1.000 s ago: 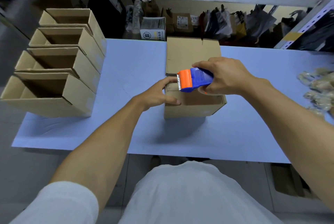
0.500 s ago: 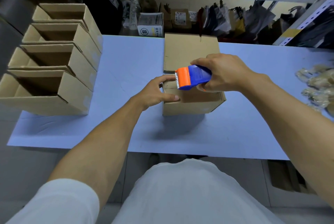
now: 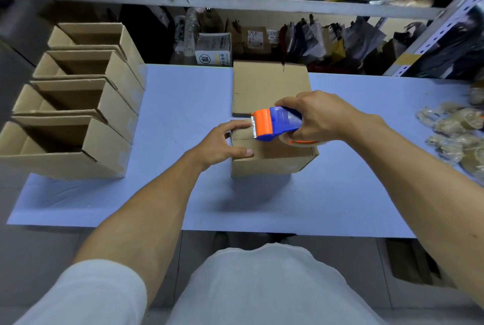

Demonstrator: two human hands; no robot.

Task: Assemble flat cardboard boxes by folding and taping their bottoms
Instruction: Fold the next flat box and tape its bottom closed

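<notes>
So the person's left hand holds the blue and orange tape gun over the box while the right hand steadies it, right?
Not quite: the hands are swapped. The head view shows the right hand holding the tape gun over the box, while the left hand steadies it.

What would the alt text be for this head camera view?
A person's right hand holds a blue and orange tape dispenser over a cardboard box on a blue table, while the left hand steadies the box. Four open boxes sit at left.

Left hand (image 3: 218, 145) flat, fingers spread — right hand (image 3: 318, 117) curled in a grip.
</notes>
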